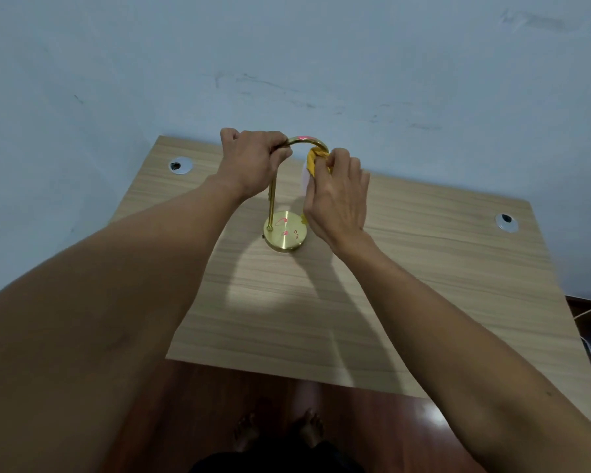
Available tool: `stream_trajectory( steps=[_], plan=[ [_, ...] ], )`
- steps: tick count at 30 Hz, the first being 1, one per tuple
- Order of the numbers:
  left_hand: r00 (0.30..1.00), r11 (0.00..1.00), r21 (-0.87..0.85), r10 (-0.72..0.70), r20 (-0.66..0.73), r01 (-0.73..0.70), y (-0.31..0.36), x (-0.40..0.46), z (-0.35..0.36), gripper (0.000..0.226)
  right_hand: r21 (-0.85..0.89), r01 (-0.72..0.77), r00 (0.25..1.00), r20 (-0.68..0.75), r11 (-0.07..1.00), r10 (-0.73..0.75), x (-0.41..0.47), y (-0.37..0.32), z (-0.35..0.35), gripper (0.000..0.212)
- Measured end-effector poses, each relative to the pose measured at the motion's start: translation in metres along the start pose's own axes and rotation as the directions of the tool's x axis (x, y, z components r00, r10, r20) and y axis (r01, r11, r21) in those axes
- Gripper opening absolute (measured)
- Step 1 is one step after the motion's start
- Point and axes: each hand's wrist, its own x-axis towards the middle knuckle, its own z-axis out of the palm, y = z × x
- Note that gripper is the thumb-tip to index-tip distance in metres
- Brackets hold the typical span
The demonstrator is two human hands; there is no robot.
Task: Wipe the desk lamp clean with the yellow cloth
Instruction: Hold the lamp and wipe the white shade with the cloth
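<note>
Nearest the camera, bare feet on a dark wooden floor (198, 397) can be made out below the front edge of the bench (321, 319), which is pale wood grain and mostly bare. Further in, near the middle of the bench, the desk lamp (285, 232) is stood upright on its round brass base, and pink scribbles are seen on that base, so that part looks not yet wiped. From the base a thin stem runs straight up at the left and curves over to the right in an arch. The left hand (253, 162) is wrapped closed around the left shoulder of the arch, steadying it. The right hand (338, 196) is pinched shut on the yellow cloth (316, 158), which is pressed against the right, downward end of the arch, just above the white shade. A pink mark on top of the arch sits between the two hands, up and left of the cloth, so the next rub is probably taken along the curve toward the left hand. Behind it all is a scuffed blue wall (287, 46).
</note>
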Motion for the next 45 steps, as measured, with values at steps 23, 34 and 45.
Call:
stream_trajectory(
  steps=[23,34,45],
  plan=[
    [1.0,1.0,-0.001,-0.009,0.025,0.009,-0.003,0.0,-0.001,0.022,-0.205,0.57,0.813,0.283,0.796,-0.509,-0.049,0.019,0.041,0.026],
    [1.0,1.0,-0.025,-0.003,-0.007,0.003,0.001,0.0,0.0,0.026,0.632,-0.677,0.681,0.341,0.378,0.648,-0.006,0.084,0.014,0.029],
    [0.999,0.999,0.018,-0.036,-0.002,0.036,0.003,-0.002,-0.001,0.026,0.748,-0.656,0.73,0.593,0.102,0.341,0.044,0.035,0.0,0.037]
  ],
)
